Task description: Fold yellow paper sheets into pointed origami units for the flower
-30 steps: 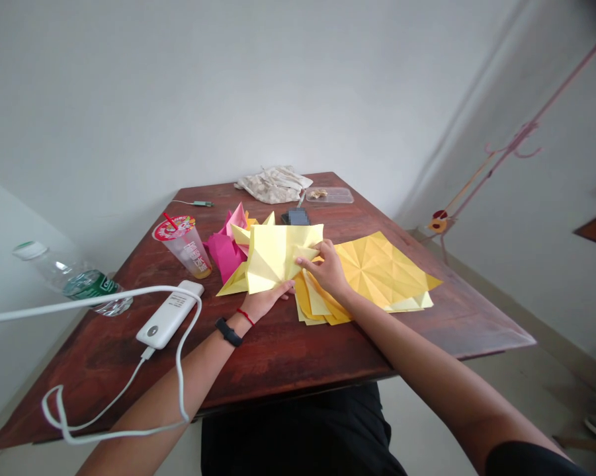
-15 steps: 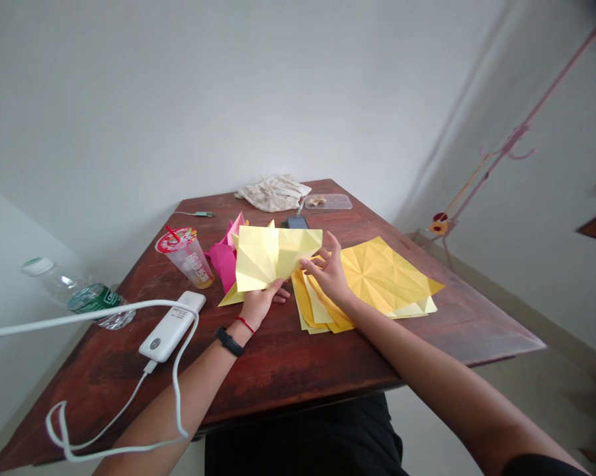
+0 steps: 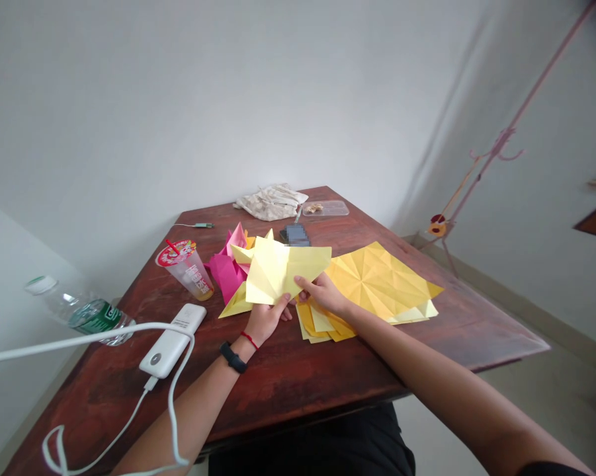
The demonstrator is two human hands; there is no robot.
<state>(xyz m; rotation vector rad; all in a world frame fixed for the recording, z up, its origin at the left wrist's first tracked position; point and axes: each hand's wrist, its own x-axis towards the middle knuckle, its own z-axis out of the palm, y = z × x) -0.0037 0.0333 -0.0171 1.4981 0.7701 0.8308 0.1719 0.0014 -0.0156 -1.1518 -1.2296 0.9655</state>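
Observation:
A pale yellow sheet of creased paper [image 3: 272, 268] is held up over the table between both hands. My left hand [image 3: 266, 320] grips its lower edge, thumb in front and the other fingers behind. At the lower right part of the sheet, my right hand [image 3: 325, 293] pinches it, thumb on the near face. Behind and to the left lie pink and yellow folded paper pieces [image 3: 225, 274], partly covered by the sheet. Under and beyond my right hand rests a stack of yellow creased sheets [image 3: 377, 277].
On the left stand a plastic cup [image 3: 191, 274] with a red straw, a white power bank [image 3: 173, 340] with a looping cable, and a tilted water bottle [image 3: 86, 314]. A cloth [image 3: 270, 201], a clear tray [image 3: 330, 209] and a dark pixelated object [image 3: 296, 235] lie farther back.
The held sheet has shifted slightly right and down in view. My right hand has moved down from near the sheet's right edge, its raised fingers now folded behind the paper.

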